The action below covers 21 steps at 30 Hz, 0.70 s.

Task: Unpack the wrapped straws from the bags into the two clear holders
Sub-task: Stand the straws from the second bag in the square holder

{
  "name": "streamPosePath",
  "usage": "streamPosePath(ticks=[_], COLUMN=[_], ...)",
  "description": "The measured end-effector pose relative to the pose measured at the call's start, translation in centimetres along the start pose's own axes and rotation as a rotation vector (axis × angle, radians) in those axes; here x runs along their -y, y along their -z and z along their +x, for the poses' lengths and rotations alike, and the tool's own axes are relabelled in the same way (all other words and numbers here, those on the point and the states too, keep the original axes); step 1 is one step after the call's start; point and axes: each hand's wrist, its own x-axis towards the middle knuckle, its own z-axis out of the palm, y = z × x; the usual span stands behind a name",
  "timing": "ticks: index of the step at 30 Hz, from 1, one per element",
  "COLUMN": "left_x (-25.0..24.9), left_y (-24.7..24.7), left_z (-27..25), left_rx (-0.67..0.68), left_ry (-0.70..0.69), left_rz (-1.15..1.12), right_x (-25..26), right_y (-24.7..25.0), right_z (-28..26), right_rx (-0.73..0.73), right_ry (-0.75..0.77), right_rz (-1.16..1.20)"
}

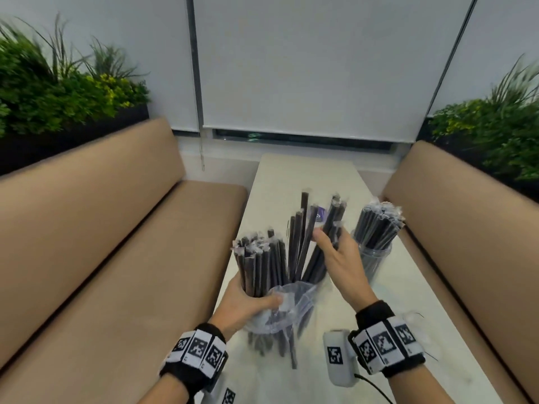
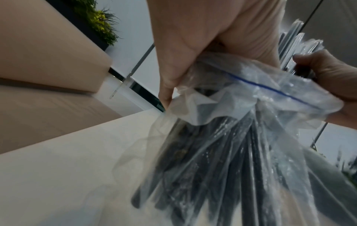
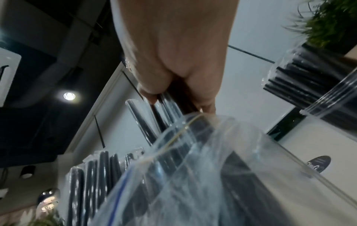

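A clear zip bag (image 1: 280, 313) of black wrapped straws (image 1: 259, 263) stands upright over the near part of the white table (image 1: 291, 176). My left hand (image 1: 248, 301) grips the bag around its upper part, with one bundle of straws sticking out above it. In the left wrist view the bag (image 2: 251, 94) shows a blue zip line. My right hand (image 1: 338, 255) grips several straws (image 1: 306, 228) that stick up out of the bag's right side. One clear holder (image 1: 374, 258), packed with straws, stands to the right of that hand. I see no second holder clearly.
Tan padded benches run along the table's left (image 1: 116, 228) and right (image 1: 466, 228). Green plants (image 1: 58, 91) sit behind both. A small dark sticker (image 3: 318, 164) lies on the table beyond the bag. White blinds (image 1: 306, 68) close off the far end.
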Motion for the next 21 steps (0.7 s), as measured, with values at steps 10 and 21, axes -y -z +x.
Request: streamPosePath(ticks=[10, 21], left_x=[0.2, 0.7], left_y=[-1.0, -1.3], left_z=[2.7, 3.5], left_rx=[-0.125, -0.171], left_ry=[0.044, 0.077], left_rz=[-0.185, -0.096], right_x=[-3.4, 0.7], right_y=[-0.7, 2.1], right_z=[1.9, 7.1], right_rx=[0.049, 0.033], right_ry=[-0.05, -0.037], right_rz=[0.009, 0.081])
